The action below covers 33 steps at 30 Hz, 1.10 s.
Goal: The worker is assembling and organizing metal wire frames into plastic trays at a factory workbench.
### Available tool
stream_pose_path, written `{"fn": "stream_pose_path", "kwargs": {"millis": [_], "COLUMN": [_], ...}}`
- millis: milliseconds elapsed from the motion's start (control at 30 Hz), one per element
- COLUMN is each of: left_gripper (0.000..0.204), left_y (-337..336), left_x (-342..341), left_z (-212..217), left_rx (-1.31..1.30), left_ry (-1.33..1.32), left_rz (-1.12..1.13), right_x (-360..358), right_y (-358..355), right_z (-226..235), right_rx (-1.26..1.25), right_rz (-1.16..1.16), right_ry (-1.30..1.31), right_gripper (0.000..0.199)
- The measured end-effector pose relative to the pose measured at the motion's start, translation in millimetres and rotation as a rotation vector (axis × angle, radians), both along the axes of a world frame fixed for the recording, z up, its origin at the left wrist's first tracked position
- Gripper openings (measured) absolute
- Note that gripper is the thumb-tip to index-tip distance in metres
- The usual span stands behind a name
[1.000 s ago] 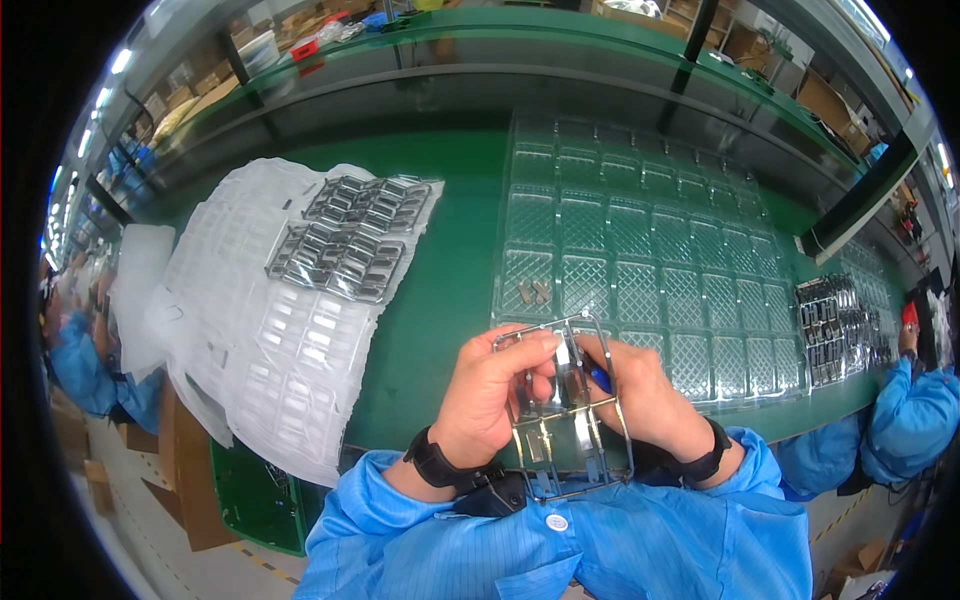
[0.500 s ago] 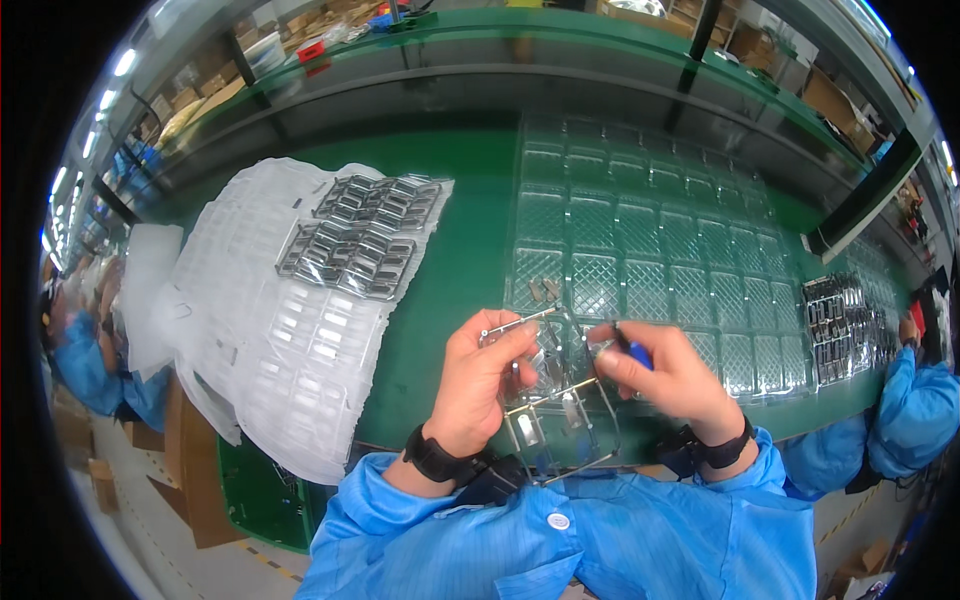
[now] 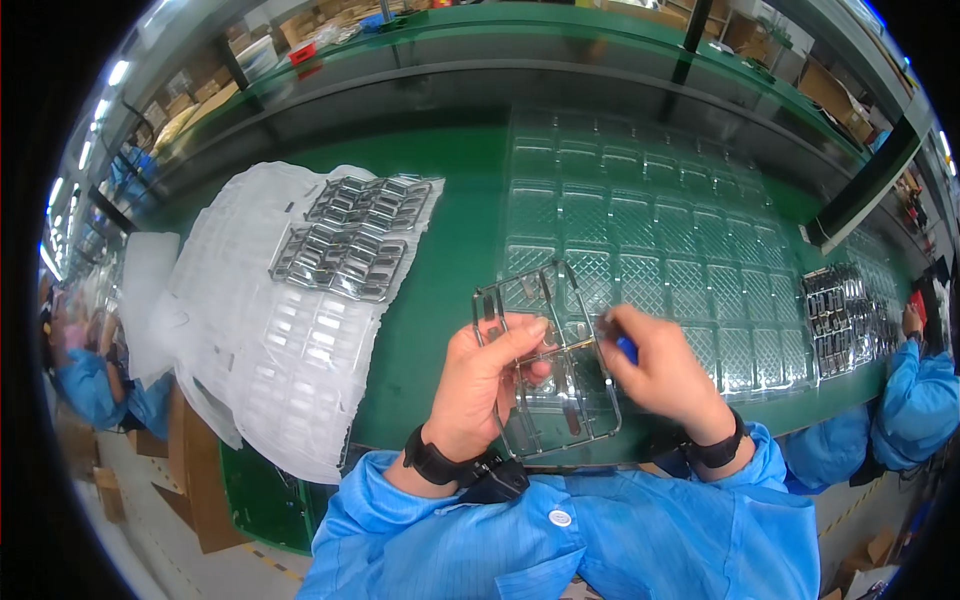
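Note:
A dark, shiny moulded sprue frame [image 3: 578, 346] with several small flat parts on its thin bars is tilted up over the near edge of the bench. My left hand [image 3: 478, 385] pinches it between thumb and fingers along its left side. At the frame's right side, my right hand [image 3: 662, 368] is closed around a small hand tool with a blue handle [image 3: 627, 349]. Most of that tool is hidden by the fingers, and its tip cannot be made out. Behind the frame lies a clear plastic tray [image 3: 640, 225] with rows of textured pockets.
On the left, a white foam sheet [image 3: 230, 260] bears several stacked sprue frames [image 3: 350, 240]. More dark frames [image 3: 832, 320] lie at the right, near a co-worker's blue sleeve [image 3: 915, 390]. A dark post [image 3: 865, 190] rises at the right of the green bench [image 3: 420, 330].
The sprue frame has been turned and raised, its upper edge now standing higher. My right hand has shifted slightly left and down with the tool; my left hand still holds the frame.

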<state>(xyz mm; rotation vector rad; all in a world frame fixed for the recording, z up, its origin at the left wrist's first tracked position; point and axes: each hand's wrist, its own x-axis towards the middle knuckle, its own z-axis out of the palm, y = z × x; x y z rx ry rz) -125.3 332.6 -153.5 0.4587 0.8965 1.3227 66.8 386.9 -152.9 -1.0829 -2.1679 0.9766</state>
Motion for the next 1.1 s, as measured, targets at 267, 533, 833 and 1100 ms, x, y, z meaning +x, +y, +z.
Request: {"fn": "stream_pose_path", "kwargs": {"millis": [267,533,833,1100], "left_gripper": [0.012,0.011,0.011,0.009], "left_y": [-2.9,-4.2,-5.4,-4.4], "left_x": [2.6,3.0,-0.7,-0.3], "left_z": [1.6,1.1,-0.1,-3.6], "left_rx": [-0.015,-0.007,-0.090,-0.108], "left_ry": [-0.002,0.001,-0.074,-0.216], "left_rz": [-0.033,-0.056,-0.105,-0.110], "right_x": [-9.6,-9.1,-8.1,-12.3], "right_y": [-11.1,-11.8,-13.2,-14.3], "right_z": [4.9,5.4,2.5,-2.7], "right_rx": [0.076,0.096,0.184,0.303], "right_rz": [0.193,0.227,0.230,0.203], "right_ry": [-0.058,-0.060,-0.110,-0.069], "right_gripper": [0.031,0.031,0.035,0.039]}}
